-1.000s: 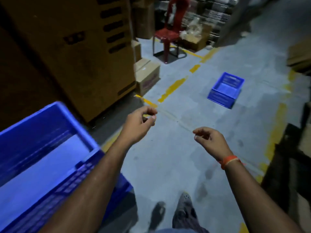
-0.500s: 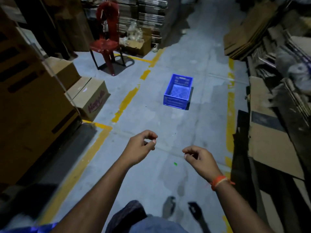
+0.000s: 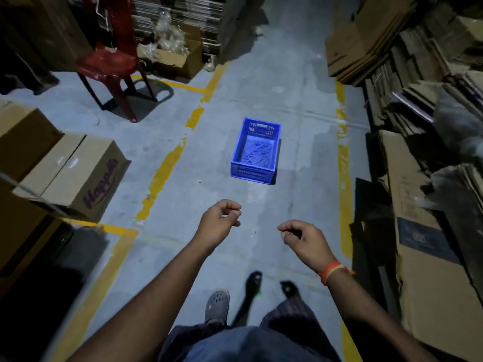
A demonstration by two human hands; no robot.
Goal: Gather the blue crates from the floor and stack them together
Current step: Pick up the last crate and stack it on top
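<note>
A blue crate (image 3: 255,150) sits upright on the grey floor (image 3: 300,105) between two yellow lines, well ahead of both hands. The left hand (image 3: 219,224) and right hand (image 3: 300,237) hang loosely curled, seemingly holding nothing

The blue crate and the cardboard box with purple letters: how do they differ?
The blue crate is plastic with slotted walls; the cardboard box has solid walls. The crate is open on top and empty; the box is closed. The crate stands alone between the yellow lines; the box touches other cartons. Both rest on the floor.
</note>
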